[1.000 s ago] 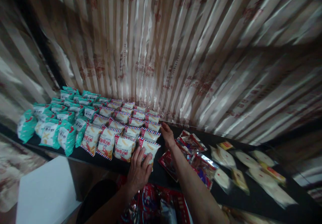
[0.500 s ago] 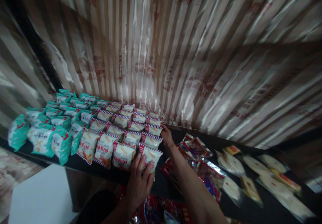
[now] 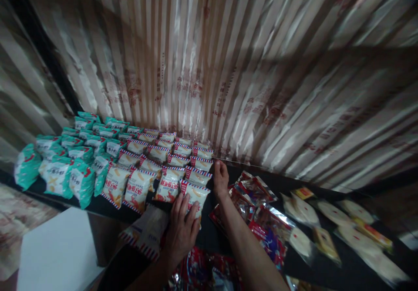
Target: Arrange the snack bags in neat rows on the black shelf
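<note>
Where legible — "爱上虾" on white bags [image 3: 169, 184]

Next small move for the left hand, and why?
I'd probably reach left for the loose snack bag: it's tilted and blurred, out past the front edge of the shelf, and the left hand is nearest, though its fingers rest on another bag.

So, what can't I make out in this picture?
All in the head view:
Lower front of the nearest right-hand bag: partly covered by the left hand.
Print on the low, tilted bag: blurred.
Red packets at the bottom: cut off by the picture's edge.
Back-row bags: mostly hidden by those in front.
</note>
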Demonstrator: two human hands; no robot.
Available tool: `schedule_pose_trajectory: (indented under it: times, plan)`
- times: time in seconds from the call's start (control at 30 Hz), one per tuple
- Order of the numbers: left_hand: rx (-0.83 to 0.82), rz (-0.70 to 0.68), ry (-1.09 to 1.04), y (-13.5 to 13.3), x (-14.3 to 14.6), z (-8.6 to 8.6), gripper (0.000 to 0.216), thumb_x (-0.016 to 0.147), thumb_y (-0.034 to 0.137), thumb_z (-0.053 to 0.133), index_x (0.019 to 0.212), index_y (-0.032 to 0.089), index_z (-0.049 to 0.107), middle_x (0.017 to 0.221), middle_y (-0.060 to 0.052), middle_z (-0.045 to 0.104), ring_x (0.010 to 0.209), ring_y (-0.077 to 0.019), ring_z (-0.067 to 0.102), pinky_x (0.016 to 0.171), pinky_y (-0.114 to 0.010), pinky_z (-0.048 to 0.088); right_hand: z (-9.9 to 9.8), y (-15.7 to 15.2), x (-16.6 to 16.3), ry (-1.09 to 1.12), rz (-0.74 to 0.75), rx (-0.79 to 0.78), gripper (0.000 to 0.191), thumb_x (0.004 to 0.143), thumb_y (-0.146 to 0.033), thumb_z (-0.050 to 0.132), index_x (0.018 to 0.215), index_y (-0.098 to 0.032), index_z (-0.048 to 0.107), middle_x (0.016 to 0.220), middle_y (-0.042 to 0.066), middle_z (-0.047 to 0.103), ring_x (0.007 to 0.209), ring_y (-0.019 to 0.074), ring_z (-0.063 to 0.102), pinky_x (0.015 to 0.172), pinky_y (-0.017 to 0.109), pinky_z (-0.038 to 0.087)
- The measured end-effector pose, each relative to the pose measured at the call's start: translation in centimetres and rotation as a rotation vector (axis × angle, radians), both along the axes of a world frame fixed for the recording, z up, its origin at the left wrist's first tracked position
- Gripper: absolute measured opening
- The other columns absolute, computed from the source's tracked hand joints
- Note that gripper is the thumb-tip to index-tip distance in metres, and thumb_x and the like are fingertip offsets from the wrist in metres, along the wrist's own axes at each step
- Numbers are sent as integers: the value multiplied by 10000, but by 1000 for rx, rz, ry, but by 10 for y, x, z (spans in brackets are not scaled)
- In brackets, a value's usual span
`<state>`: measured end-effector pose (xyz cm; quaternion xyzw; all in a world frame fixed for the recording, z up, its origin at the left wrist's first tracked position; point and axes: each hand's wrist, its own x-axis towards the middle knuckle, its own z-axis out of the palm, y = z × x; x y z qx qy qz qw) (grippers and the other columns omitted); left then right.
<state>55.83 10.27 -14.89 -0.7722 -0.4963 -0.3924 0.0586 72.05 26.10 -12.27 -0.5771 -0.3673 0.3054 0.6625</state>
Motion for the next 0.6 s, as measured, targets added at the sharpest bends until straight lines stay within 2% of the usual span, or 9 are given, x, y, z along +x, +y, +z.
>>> schedule_pose_trajectory:
  times: [0.1, 0.17, 0.23, 0.3, 0.43, 0.53, 0.6]
  plan:
    - [-2, -17, -18, 0, 0, -1, 498, 873, 185, 490, 1356, 219, 375, 1470, -120, 289, 1382, -297, 219, 1041, -480, 374, 10, -12, -2, -42, 140, -15, 501, 681, -575, 618, 991, -181, 636, 928, 44, 688, 847, 187, 607, 775, 302, 469]
    - [-8, -22, -21, 1, 0, -1, 499, 875, 179, 483, 1359, 218, 369, 1477, -119, 280, 1386, -296, 208, 1041, -483, 371, 14, -15, -4, 20, 249, -62, 478, 633, -570, 671, 910, -181, 646, 799, 19, 686, 730, 177, 608, 691, 293, 474]
    - [-9, -26, -19, 1, 0, 0, 500, 875, 174, 479, 1360, 222, 367, 1481, -118, 279, 1388, -296, 204, 1037, -483, 374, 17, -13, -5, 80, 286, -99, 450, 586, -568, 709, 802, -180, 635, 666, -8, 651, 612, 158, 579, 613, 285, 460]
    - [-13, -26, -14, 1, -1, 1, 504, 875, 172, 476, 1364, 224, 364, 1482, -118, 282, 1389, -296, 204, 1032, -482, 378, 19, -9, -6, 121, 265, -96, 436, 556, -566, 725, 739, -187, 607, 612, -24, 623, 567, 147, 553, 573, 275, 440]
    - [-24, -16, -8, 2, -1, 3, 521, 875, 179, 478, 1379, 216, 346, 1498, -127, 255, 1392, -304, 197, 1028, -483, 382, 22, 0, -10, 172, 215, -60, 432, 542, -547, 724, 753, -196, 588, 659, -17, 635, 611, 148, 559, 586, 269, 443]
    - [-16, -12, -16, 3, -1, 3, 524, 878, 177, 472, 1383, 210, 334, 1503, -133, 247, 1396, -303, 189, 1028, -490, 382, 19, -2, -12, 157, 177, -87, 449, 589, -564, 679, 819, -187, 603, 745, 6, 651, 672, 155, 576, 641, 278, 460]
    - [-21, -11, -20, 4, 0, 3, 528, 883, 183, 461, 1390, 197, 316, 1491, -135, 280, 1399, -298, 183, 1030, -493, 382, 18, -8, -12, 88, 66, -87, 472, 653, -599, 605, 875, -182, 605, 813, 23, 654, 723, 162, 585, 671, 283, 461]
